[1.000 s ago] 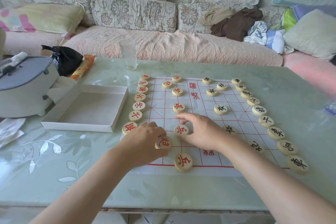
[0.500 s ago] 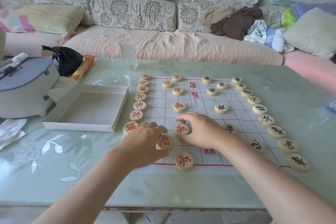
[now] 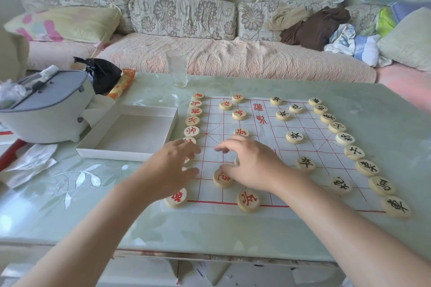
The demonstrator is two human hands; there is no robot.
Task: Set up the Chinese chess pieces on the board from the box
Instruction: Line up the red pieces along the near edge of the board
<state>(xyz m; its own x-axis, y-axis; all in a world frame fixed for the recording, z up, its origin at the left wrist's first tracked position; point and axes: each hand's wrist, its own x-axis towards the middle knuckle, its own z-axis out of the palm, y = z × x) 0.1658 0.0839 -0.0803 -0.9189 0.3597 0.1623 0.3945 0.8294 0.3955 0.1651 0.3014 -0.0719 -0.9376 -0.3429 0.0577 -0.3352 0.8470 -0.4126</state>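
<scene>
On the bench [image 3: 233,235]: paper board [image 3: 312,147], red pieces [image 3: 192,121] lined down its 9 o'clock edge, black pieces [image 3: 337,127] down 3 o'clock, white box [image 3: 112,154] just beside at 9 o'clock. Left grip [image 3: 172,168]: spread, blurred, over the red column. Right grip [image 3: 254,165]: arches over a half-hidden piece [image 3: 237,161], thumb at another red piece [image 3: 221,180]; cannot tell whether pinching.

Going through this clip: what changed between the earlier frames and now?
The left hand let go of the red cannon piece and moved left. It is now spread open over the red pieces along the board's left edge. The right hand stayed curled over the red soldier piece. The cannon piece, the board and the box kept their places.
</scene>
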